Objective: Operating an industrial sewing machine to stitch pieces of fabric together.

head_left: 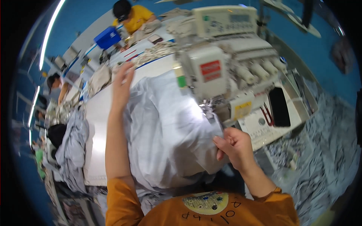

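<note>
A light grey-blue piece of fabric [158, 124] spreads over the white sewing table [98, 150] and hangs down toward my lap. Its right edge runs to the presser foot [206, 108] of a cream overlock sewing machine [207, 86], where a lamp lights the cloth brightly. Close below the foot, my right hand [236, 147] pinches that edge between thumb and fingers. My left hand [122, 81] is at the fabric's far left corner, its fingers apart and slightly blurred; whether it touches the cloth I cannot tell.
A black phone [279, 107] and red-handled snips [267, 115] lie right of the machine. Grey fabric [332, 139] is heaped at the right, more garments [73, 147] at the left. Across the table, a person in yellow [139, 17] works beside a blue bin [107, 37].
</note>
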A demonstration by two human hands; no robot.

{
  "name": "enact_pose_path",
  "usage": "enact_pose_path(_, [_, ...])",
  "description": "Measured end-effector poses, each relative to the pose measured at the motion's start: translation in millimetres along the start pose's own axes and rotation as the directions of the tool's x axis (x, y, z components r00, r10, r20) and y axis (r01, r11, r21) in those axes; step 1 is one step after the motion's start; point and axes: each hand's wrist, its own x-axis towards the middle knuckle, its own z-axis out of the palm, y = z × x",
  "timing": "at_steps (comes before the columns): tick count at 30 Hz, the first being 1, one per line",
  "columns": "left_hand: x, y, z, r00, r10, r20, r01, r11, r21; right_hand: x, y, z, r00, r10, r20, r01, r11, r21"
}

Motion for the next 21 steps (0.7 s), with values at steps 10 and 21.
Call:
enact_pose_path(10, [7, -58, 62, 0.697, -0.171, 0.697, 0.282, 0.958, -0.047, -2, 0, 10, 0.991, -0.021, -0.135, 0.021, 1.0, -0.007])
enact_pose_path(21, [-3, 0, 0, 0.96, -0.281, 0.003, 0.281, 0.96, 0.02, -4, 0, 17, 0.979, -0.066, -0.192, 0.063, 0.998, -0.022])
